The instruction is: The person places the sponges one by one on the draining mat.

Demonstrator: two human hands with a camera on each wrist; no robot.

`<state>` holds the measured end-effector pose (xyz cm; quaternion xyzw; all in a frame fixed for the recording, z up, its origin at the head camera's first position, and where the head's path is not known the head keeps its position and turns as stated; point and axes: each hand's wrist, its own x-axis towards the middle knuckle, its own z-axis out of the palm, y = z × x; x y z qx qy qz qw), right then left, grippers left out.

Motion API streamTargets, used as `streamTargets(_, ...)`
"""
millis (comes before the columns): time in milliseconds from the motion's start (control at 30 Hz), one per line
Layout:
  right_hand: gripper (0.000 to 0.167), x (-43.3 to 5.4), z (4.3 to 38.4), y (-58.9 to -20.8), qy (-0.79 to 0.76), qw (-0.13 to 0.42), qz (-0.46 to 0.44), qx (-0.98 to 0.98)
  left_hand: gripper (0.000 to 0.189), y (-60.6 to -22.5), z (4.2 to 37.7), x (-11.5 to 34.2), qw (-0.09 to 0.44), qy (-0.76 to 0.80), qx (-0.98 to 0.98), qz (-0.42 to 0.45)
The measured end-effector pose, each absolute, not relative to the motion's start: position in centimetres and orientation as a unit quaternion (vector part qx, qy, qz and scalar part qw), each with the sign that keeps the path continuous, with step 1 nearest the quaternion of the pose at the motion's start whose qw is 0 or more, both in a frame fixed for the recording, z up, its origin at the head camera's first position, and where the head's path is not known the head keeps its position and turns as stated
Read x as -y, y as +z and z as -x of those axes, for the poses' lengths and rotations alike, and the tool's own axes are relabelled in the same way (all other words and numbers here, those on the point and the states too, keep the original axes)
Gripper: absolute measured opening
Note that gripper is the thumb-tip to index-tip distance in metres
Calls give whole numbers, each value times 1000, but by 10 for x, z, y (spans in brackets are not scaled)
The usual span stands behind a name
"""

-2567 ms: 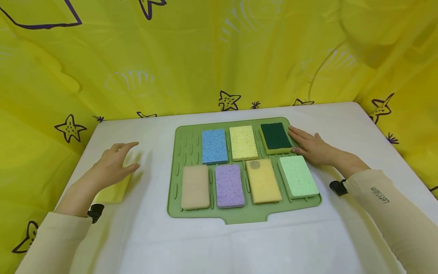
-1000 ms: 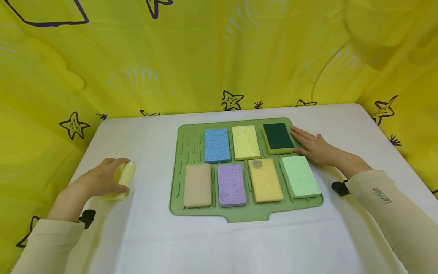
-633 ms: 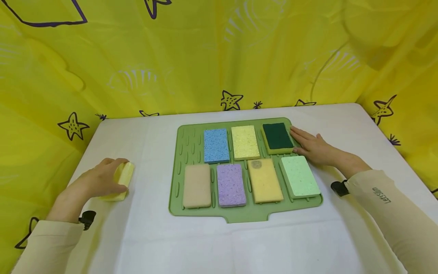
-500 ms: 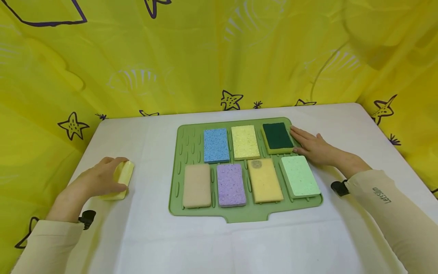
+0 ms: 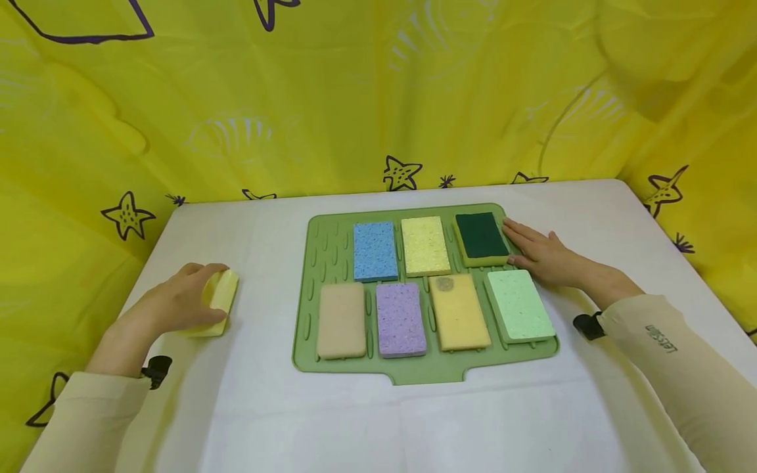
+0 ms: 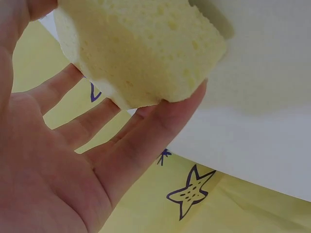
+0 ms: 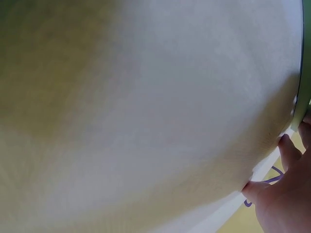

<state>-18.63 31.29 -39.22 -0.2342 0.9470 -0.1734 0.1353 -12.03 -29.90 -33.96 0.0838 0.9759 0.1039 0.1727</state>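
My left hand (image 5: 183, 299) grips a pale yellow sponge (image 5: 223, 299) at the left of the table, thumb on the near side and fingers on the far side. Close up in the left wrist view, the porous sponge (image 6: 146, 53) sits between the fingertips, the thumb mostly cut off at the upper left. My right hand (image 5: 544, 256) lies with straight fingers at the right edge of a green ribbed mat (image 5: 428, 374), beside a yellow sponge with a dark green scouring top (image 5: 481, 235). In the right wrist view the right hand (image 7: 286, 189) shows at the lower right.
On the mat lie a blue sponge (image 5: 375, 251), a speckled yellow sponge (image 5: 426, 246), a beige sponge (image 5: 342, 320), a purple sponge (image 5: 401, 320), a tan-yellow sponge (image 5: 459, 312) and a mint sponge (image 5: 520, 306). A yellow patterned curtain (image 5: 331, 98) surrounds the white table (image 5: 319, 420).
Earlier the left hand hovered open over the pale yellow sponge; it then took hold of it. Since half a second ago, hand and sponge have shifted slightly right and away. The right hand stays put.
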Motion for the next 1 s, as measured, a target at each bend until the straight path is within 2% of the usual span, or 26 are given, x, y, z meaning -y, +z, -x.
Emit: streamTargets(1000,68,-314,187,-392,-165,131,239,-948,83,-324,145,247,150,112,-976,-111)
